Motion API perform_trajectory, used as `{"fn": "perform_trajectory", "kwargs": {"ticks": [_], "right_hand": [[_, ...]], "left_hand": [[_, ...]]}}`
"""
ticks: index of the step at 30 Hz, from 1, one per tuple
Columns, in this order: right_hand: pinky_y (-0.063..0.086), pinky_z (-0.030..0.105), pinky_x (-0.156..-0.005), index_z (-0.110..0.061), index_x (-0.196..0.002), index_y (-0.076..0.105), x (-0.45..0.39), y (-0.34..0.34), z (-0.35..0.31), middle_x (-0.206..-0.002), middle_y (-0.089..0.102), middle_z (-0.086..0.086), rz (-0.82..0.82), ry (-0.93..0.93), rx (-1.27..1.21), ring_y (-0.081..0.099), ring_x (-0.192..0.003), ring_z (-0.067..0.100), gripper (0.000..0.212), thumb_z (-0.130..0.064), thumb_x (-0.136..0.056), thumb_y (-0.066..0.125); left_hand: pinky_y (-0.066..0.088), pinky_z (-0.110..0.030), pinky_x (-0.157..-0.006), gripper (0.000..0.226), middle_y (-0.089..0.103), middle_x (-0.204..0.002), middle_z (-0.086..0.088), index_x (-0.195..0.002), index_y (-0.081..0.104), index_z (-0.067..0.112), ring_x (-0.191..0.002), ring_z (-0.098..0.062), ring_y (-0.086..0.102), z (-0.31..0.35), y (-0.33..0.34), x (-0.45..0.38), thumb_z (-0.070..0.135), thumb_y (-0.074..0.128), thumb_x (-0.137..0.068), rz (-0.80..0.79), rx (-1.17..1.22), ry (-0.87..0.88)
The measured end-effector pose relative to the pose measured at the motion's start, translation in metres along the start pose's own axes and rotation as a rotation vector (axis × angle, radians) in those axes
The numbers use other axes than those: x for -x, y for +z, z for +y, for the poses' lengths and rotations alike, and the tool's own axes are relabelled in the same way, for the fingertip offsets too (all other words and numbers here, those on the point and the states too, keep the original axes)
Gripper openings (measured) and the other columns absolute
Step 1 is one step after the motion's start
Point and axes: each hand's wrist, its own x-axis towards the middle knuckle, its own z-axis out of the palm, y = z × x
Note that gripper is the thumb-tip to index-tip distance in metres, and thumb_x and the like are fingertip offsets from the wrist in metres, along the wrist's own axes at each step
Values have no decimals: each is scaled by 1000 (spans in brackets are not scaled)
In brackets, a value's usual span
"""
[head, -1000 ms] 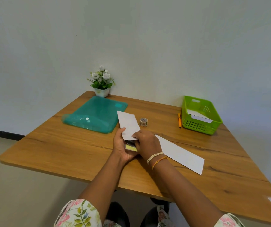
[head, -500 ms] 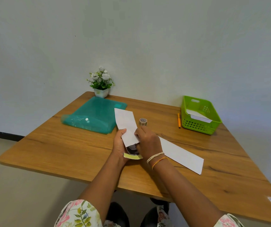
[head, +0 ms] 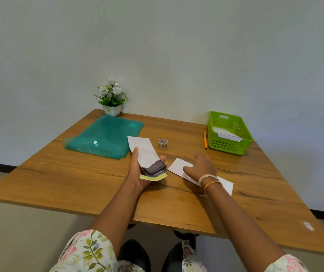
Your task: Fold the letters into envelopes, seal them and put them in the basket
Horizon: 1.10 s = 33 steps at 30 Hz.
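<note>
Envelope (head: 142,152), white and long, sits in the left hand (head: 137,171) above the near middle of the wooden table (head: 59,173), its far end tilted away toward the wall; the thumb lies along its left edge and the fingertips curl up round its right edge, so the hand grips it from beneath. Out of its near, open end pokes a folded printed letter (head: 154,170), dark grey with a yellow-green strip along the nearest edge. Just to the right, the right hand (head: 201,166) rests on a 2nd white envelope (head: 178,167) lying flat on the table, fingers loosely spread and bent down onto the paper; whether they pinch it cannot be told. Cord bracelets, 1 pale and 1 orange, circle that wrist. Beyond the hands stands a small roll of tape (head: 162,143). Farther right, an orange pencil (head: 205,140) lies just beside a green plastic basket (head: 227,148) near the right edge, with white envelopes inside. To the left lies a teal plastic folder (head: 106,138), and behind it, against the wall, a small white pot of white flowers (head: 111,99). Floral sleeves show at the bottom of the view.
</note>
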Motion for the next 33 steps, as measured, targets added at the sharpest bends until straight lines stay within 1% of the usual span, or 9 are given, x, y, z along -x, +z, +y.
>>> {"fn": "perform_trajectory", "kwargs": {"ticks": [4,9,12,16,19,21,25,28,33], "right_hand": [[49,38,-88,-18,-115,57,-6,-14,17,-122,58,9,-205,94,190,55,-111,30,79,-71,-58,69],[42,29,-75,-12,-132,47,-3,-22,13,-132,55,9,-317,70,86,55,-114,27,81,-57,-70,74],[41,27,-69,-10,-125,52,-2,-17,10,-126,58,9,-312,54,47,58,-107,25,74,-54,-71,74],[39,24,-55,-12,-94,58,-2,-19,3,-92,63,5,-326,15,-253,59,-77,19,37,-46,-82,67],[56,30,-64,-12,-95,61,2,-28,0,-81,68,7,-572,65,-662,65,-66,19,26,-35,-85,68],[55,27,-54,-13,-99,61,5,-32,3,-76,70,7,-740,46,-812,66,-59,17,19,-28,-87,66],[50,21,-47,-13,-88,62,6,-33,9,-64,67,1,-918,-21,-842,62,-51,12,13,-24,-84,67],[52,20,-50,-13,-81,65,8,-27,6,-67,67,2,-1015,-17,-776,62,-52,11,15,-27,-82,70],[53,22,-50,-11,-79,62,11,-20,-9,-61,65,4,-966,127,-802,61,-50,13,17,-25,-83,69]], "left_hand": [[45,-53,-94,76,57,-119,-25,-132,38,11,-103,-38,60,2,3,-8,66,56,-82,5,21,-13],[43,-55,-97,80,52,-131,-25,-144,34,14,-110,-41,58,4,10,-20,66,52,-85,9,27,38],[44,-54,-98,80,57,-119,-24,-143,36,14,-109,-41,59,9,13,-28,67,51,-85,20,29,64],[43,-56,-101,82,54,-126,-27,-144,34,18,-110,-44,60,14,10,-35,70,49,-83,5,76,62],[46,-58,-96,76,58,-122,-24,-141,38,19,-108,-44,61,16,6,-37,71,44,-86,-25,67,88],[50,-59,-90,76,58,-125,-23,-142,39,20,-106,-43,63,17,3,-39,72,41,-86,-39,39,96],[50,-57,-91,78,55,-132,-21,-144,36,21,-105,-42,64,17,1,-41,72,40,-86,-39,20,106],[48,-57,-94,80,59,-129,-20,-143,37,23,-103,-41,66,18,0,-40,76,42,-82,-15,-12,83],[43,-59,-100,84,62,-125,-21,-144,37,25,-106,-40,65,16,0,-39,78,42,-80,-17,-42,72]]}}
